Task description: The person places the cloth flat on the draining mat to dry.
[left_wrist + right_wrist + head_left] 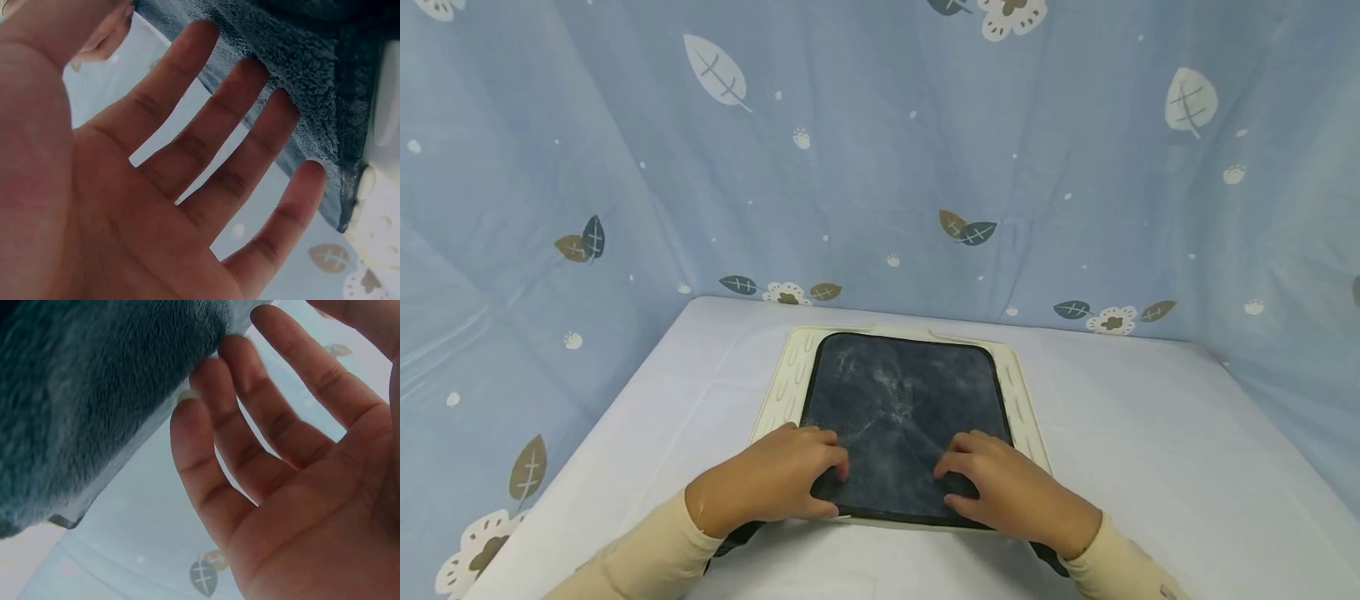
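A dark blue, fuzzy-surfaced cloth pad (898, 408) with a black edge and pale smudges lies flat on a cream board (1017, 392) with slot-shaped marks along its sides. My left hand (786, 475) is over the pad's near left part, fingers loosely bent. In the left wrist view, its spread fingers (194, 147) have their tips at the plush pile (300, 69). On the near right side is my right hand (1011, 487), also loosely bent. The right wrist view shows its fingertips (212, 387) beside the pad's soft surface (112, 381); whether they touch is unclear. Neither hand grips anything.
A white-covered table (1135, 433) carries the board. Behind it and on both sides hangs a light blue curtain (865, 167) printed with leaves and flowers. Black straps (741, 537) show under the wrists, near the cream sleeves (640, 550).
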The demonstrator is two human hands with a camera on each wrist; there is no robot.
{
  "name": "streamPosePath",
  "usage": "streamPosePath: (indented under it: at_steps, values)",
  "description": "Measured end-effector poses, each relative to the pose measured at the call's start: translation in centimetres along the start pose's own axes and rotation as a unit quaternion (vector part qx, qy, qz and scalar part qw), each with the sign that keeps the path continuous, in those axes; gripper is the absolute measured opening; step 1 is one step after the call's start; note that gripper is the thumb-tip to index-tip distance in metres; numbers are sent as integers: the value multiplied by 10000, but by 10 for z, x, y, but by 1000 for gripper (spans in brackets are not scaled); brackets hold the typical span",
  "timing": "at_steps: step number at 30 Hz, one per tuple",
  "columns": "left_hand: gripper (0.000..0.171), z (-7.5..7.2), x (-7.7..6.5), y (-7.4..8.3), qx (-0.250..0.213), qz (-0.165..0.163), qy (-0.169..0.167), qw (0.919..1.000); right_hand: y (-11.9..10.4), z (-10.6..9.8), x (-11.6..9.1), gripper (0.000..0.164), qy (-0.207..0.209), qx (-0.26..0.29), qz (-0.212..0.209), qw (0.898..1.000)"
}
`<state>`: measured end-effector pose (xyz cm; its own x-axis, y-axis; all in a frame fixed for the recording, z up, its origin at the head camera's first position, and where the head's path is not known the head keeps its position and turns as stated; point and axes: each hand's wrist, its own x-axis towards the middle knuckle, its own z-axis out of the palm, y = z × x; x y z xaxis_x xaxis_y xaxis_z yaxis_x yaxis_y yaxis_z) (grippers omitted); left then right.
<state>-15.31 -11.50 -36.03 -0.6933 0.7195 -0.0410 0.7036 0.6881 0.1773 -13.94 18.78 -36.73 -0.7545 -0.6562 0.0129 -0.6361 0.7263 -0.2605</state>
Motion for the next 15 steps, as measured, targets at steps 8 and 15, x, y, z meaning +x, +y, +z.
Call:
streamPosePath:
  at_steps: [8,15]
  values:
    - [34,5,-1,-2,-57,-14,-31,10000,2,1,-2,27,-481,176,214,9985]
    - [23,5,-1,-5,-137,88,15,9999,2,3,-1,35,-648,59,264,9975]
